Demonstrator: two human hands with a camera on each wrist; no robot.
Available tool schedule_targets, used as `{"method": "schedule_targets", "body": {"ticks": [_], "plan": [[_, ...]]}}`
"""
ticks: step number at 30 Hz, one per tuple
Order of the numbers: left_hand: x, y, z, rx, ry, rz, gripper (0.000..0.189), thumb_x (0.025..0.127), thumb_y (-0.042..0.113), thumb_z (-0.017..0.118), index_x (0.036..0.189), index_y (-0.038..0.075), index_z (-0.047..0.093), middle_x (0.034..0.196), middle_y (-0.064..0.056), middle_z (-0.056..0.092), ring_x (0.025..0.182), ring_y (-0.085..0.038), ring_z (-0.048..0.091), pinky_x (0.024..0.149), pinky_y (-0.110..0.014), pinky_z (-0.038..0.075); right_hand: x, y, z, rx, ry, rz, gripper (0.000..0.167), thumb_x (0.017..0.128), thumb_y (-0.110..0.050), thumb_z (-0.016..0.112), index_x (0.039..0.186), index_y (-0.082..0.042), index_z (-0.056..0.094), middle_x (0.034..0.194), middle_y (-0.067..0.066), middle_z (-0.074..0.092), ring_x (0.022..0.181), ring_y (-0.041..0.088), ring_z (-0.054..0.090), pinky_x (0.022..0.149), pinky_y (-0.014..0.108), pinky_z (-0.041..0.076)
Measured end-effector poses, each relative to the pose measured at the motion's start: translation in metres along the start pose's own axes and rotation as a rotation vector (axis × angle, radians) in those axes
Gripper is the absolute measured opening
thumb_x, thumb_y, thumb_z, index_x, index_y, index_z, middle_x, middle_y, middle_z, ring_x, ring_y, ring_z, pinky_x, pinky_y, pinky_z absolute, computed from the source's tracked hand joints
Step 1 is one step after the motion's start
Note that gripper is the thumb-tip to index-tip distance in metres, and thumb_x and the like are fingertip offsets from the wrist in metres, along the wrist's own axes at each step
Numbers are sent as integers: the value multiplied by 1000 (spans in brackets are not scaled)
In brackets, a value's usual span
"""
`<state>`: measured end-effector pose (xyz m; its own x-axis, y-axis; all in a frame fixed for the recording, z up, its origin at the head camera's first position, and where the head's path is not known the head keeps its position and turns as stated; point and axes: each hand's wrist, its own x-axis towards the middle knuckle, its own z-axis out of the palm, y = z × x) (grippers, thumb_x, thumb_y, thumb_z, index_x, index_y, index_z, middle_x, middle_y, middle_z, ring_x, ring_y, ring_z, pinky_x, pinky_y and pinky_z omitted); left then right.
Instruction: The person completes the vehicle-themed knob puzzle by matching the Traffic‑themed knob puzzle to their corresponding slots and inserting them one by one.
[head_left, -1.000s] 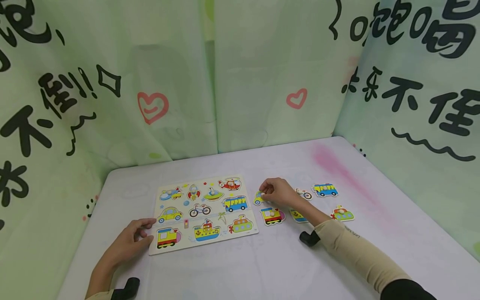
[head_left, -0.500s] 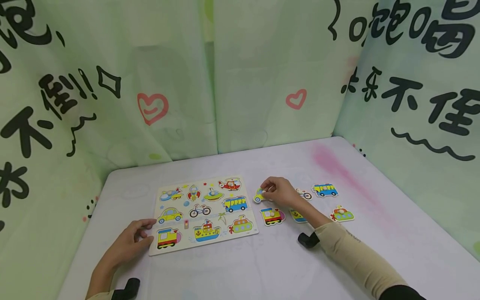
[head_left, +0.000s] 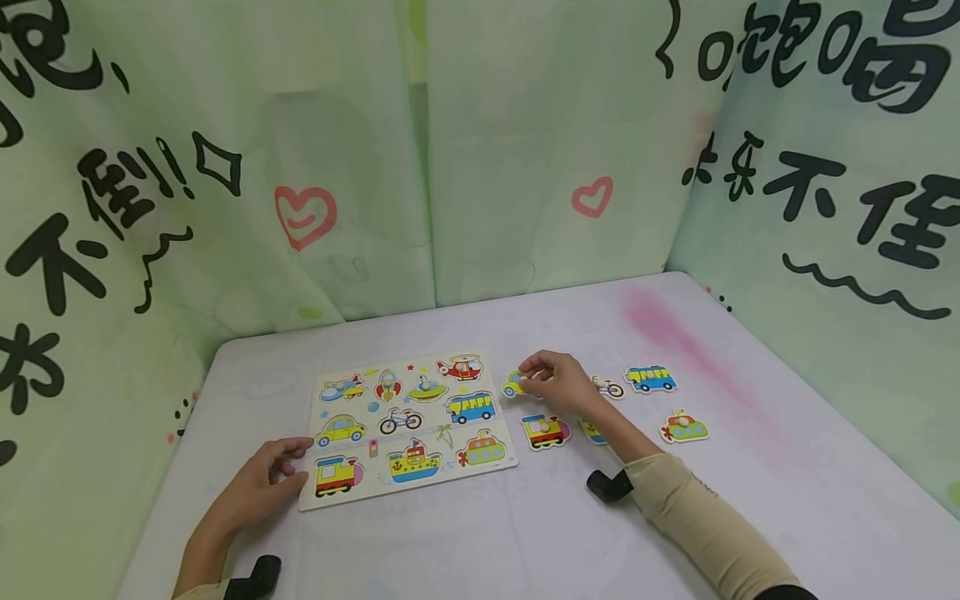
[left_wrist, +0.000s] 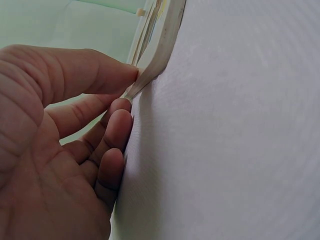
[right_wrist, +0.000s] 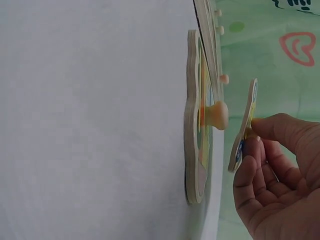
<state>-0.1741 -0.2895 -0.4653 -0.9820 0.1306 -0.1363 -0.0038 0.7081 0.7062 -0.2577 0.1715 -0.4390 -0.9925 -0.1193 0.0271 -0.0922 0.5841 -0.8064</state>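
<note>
My right hand [head_left: 558, 382] pinches a yellow car puzzle piece [head_left: 512, 384] by its small knob. In the right wrist view the car piece [right_wrist: 245, 130] is tilted and off the table, with thumb and fingers at its knob. My left hand [head_left: 258, 483] touches the left edge of a wooden puzzle board [head_left: 375, 498]. The left wrist view has the thumb [left_wrist: 107, 72] at the board's rounded corner [left_wrist: 160, 55], other fingers loosely curled beside it. The board carries vehicle pictures, including a matching yellow car [head_left: 340, 429]. Below the right hand lies the train piece [head_left: 545, 432].
Right of the board lie a bus piece [head_left: 650, 379], a submarine piece [head_left: 685, 427], a bicycle piece [head_left: 609, 388] and a ship piece [head_left: 592, 432], the last two partly hidden by the right arm. A printed green curtain [head_left: 480, 150] borders the white table [head_left: 420, 550].
My right hand has lifted the car piece slightly and drawn it a little left toward the board. The left hand stays at the board's edge.
</note>
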Motion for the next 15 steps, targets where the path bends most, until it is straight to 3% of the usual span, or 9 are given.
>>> {"method": "schedule_targets", "body": {"ticks": [15], "plan": [[0,2,0,-4,3,-7,54,93,9,68,143,-1,50,129,-17,55,105,-25,48,84,-33,43,-5,-14,20,95,-14,7,21,90,-15,77,109,-8,72,100,4,70,88,19,63,74,28,52]]}}
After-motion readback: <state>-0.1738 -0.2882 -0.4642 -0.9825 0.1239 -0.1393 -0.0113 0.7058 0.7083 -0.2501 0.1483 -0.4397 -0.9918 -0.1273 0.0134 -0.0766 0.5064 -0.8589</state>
